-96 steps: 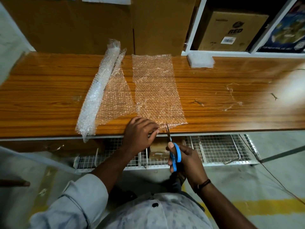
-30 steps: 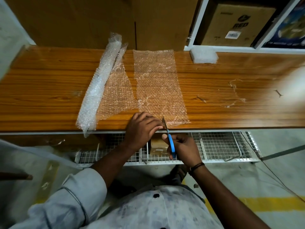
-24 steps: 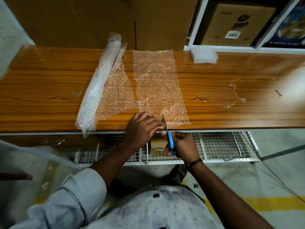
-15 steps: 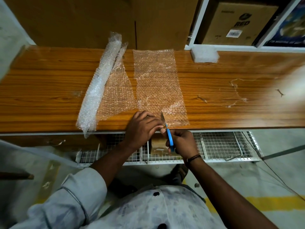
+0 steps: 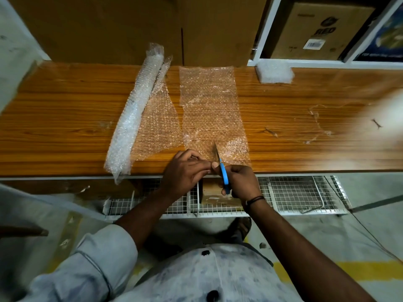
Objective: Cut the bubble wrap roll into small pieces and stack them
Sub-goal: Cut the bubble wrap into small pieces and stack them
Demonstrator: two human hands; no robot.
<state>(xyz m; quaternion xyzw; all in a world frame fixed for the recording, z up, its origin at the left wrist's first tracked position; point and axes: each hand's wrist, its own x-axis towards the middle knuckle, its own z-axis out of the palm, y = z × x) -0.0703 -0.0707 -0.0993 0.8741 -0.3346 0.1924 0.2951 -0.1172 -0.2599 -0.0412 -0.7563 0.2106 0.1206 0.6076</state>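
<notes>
A bubble wrap roll (image 5: 135, 110) lies on the wooden bench (image 5: 65, 118), partly unrolled to its right. Beside it a cut sheet of bubble wrap (image 5: 211, 110) stretches from the back to the near edge. My left hand (image 5: 185, 171) pinches the near edge of that sheet with curled fingers. My right hand (image 5: 242, 182) grips blue-handled scissors (image 5: 221, 168). Their blades point away from me and sit over the sheet's near end.
A small stack of cut bubble wrap pieces (image 5: 273, 71) sits at the back right of the bench. Cardboard boxes (image 5: 316, 29) stand behind on white shelving. A wire rack (image 5: 294, 192) runs below the bench edge. Thin scraps (image 5: 316, 125) lie to the right.
My right hand has moved the scissors up from below the bench edge, and the blades now reach into the sheet's near end. My left hand stays on the sheet edge.
</notes>
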